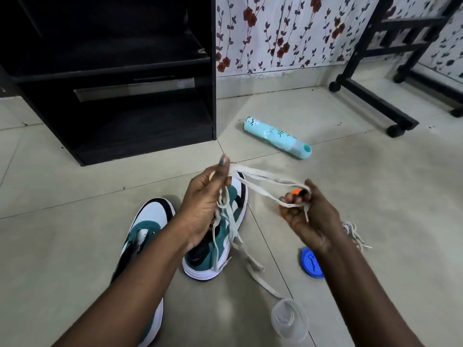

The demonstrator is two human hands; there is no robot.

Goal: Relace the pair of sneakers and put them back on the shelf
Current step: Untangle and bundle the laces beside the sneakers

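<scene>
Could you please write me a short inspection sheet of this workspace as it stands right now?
Surface: pale tiled floor, glossy, with dark grout lines.
Job's things: two teal, white and black sneakers, the left sneaker and the right sneaker, lie side by side; a long white shoelace stretches between the hands and trails down over the right sneaker.
Clutter: mint-green spray can on its side, blue round lid, clear plastic cap, orange object behind the right hand.
Grippers: left hand and right hand each pinch the shoelace.
Cables: nothing seen.
Surroundings: black wooden shelf unit, floral wallpaper, black wheeled frame.
</scene>
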